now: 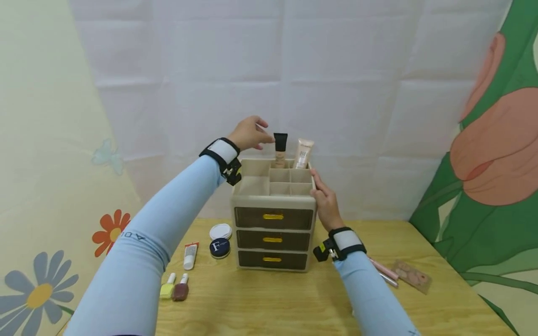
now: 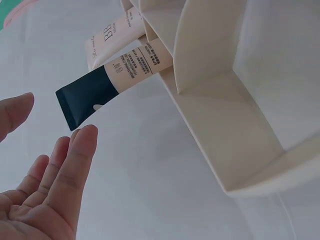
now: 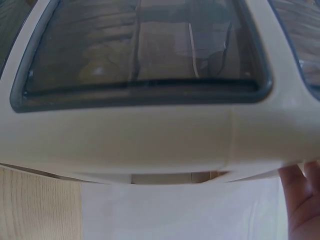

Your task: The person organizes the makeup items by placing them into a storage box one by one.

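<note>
A cream cosmetics organizer (image 1: 274,200) with dark-fronted drawers and yellow handles stands on the table. In its rear top compartments, a black-capped foundation tube (image 1: 280,150) and a pale pink BB cream tube (image 1: 304,153) stand upright, side by side. My left hand (image 1: 253,133) is beside the foundation tube's black cap. The left wrist view shows its thumb and fingers (image 2: 70,180) spread apart, fingertips right by the cap (image 2: 87,97), with nothing held. On the organizer's right side rests my right hand (image 1: 327,200), fingers extended along the top edge; the right wrist view catches only some fingers (image 3: 300,200).
Left of the organizer lie a white round lid (image 1: 220,231), a dark blue compact (image 1: 220,248), a white tube (image 1: 190,255), a yellow nail polish (image 1: 167,288) and a dark red one (image 1: 180,289). Pink and silver sticks (image 1: 386,270) and a flat palette (image 1: 413,276) lie right.
</note>
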`<state>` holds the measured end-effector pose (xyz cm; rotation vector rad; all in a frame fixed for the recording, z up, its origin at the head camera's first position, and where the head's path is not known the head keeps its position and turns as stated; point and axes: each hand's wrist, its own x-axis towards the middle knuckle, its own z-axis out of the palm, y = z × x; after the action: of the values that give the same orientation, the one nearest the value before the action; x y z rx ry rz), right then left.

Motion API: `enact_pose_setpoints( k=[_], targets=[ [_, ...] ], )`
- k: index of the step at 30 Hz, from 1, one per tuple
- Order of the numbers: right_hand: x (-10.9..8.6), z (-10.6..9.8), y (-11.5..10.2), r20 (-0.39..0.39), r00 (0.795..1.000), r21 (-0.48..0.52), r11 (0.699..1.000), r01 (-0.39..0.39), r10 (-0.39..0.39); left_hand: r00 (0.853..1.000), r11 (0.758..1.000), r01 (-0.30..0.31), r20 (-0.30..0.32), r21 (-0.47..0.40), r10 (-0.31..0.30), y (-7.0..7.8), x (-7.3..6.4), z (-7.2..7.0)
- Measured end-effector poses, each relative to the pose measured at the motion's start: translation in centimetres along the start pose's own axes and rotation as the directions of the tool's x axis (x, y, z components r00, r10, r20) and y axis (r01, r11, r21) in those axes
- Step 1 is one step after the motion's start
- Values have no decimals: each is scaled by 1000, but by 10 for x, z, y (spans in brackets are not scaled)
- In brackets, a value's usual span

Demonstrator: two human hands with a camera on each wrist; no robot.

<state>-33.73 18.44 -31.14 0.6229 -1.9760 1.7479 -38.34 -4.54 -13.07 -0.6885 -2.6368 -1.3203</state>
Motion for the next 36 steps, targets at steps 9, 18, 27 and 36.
enact_pose_setpoints(
  k=[9, 18, 27, 36],
  targets=[
    [3, -6, 10, -8, 1000, 1, 1000, 23, -23, 999, 1000, -5, 34, 16, 4, 2, -26, -16],
    [3, -12, 9, -6, 1000, -6, 1000, 15, -15, 999, 1000, 0, 43, 23, -1, -10, -48, -28],
    [3, -13, 11, 13, 1000, -21, 1000, 9, -9, 998, 999, 19, 57, 40, -21, -34, -74, -41],
    [2, -15, 12, 15, 999, -24, 999, 34, -34, 996, 996, 60, 66, 63, -64, -73, -100, -43]
  ],
)
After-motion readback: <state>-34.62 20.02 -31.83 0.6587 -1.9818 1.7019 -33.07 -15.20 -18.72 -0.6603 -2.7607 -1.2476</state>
